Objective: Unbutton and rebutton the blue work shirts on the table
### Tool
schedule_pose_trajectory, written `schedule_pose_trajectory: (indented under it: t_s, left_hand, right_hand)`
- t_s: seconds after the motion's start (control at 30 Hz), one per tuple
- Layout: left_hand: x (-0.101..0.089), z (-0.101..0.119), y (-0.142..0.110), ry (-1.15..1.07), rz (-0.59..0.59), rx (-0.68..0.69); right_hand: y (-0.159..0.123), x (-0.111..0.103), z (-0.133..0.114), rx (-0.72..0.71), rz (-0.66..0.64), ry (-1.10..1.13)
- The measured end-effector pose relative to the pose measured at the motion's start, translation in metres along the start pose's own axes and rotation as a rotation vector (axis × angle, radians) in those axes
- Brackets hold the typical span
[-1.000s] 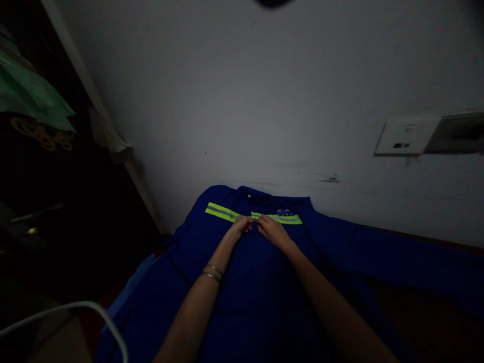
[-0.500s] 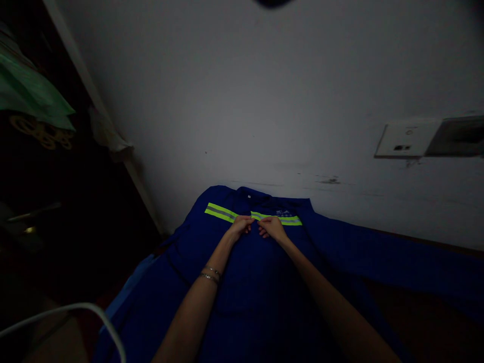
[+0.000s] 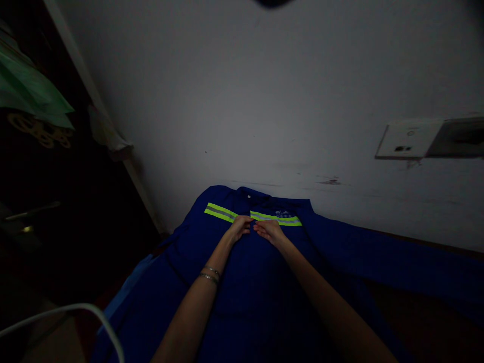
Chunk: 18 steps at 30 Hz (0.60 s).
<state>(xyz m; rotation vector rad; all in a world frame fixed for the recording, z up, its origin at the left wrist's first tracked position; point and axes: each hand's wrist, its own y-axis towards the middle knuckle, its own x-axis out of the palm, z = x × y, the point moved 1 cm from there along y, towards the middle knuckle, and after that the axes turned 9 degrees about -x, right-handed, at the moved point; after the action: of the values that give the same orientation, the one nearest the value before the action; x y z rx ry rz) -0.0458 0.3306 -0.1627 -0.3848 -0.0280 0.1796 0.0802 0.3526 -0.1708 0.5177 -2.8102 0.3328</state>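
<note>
A dark blue work jacket (image 3: 245, 287) lies spread out, front side up, its collar (image 3: 257, 194) toward the wall. Across its chest run yellow-green reflective strips (image 3: 221, 212) with a grey middle band. At the centre front opening, my left hand (image 3: 239, 228) pinches the edge of the cloth beside the strip. Just to its right, my right hand (image 3: 270, 231) has thumb and fingertips together on the same front edge, below the right strip. The fingertips nearly meet. Any fastener between them is too small and dark to make out. Two bracelets circle my left wrist.
A pale wall (image 3: 242, 116) rises right behind the collar, with a wall socket plate (image 3: 408, 141) at the right. On the left stands a dark door with a handle (image 3: 34, 210) and green cloth (image 3: 30, 85) hanging. A white cable (image 3: 94, 308) curves at lower left.
My right hand has shifted slightly left toward my left hand, and its fingers have straightened somewhat. The left hand stays at the front edge. The jacket lies as before.
</note>
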Motion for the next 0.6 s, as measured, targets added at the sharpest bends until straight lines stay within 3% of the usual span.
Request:
schedule_pose_trajectory:
  t_s: [0.27, 0.43, 0.6]
  left_hand:
    - [0.0022, -0.0033, 0.0022, 0.073, 0.093, 0.035]
    - [0.001, -0.0027, 0.003, 0.018, 0.084, 0.015]
    - [0.0013, -0.0006, 0.002, 0.107, 0.122, -0.013]
  right_hand:
    - [-0.0027, -0.0003, 0.0021, 0.014, -0.02, -0.043]
    - [-0.0024, -0.0007, 0.0018, -0.007, -0.029, -0.067]
    - [-0.0006, 0.0002, 0.0048, -0.053, -0.07, -0.091]
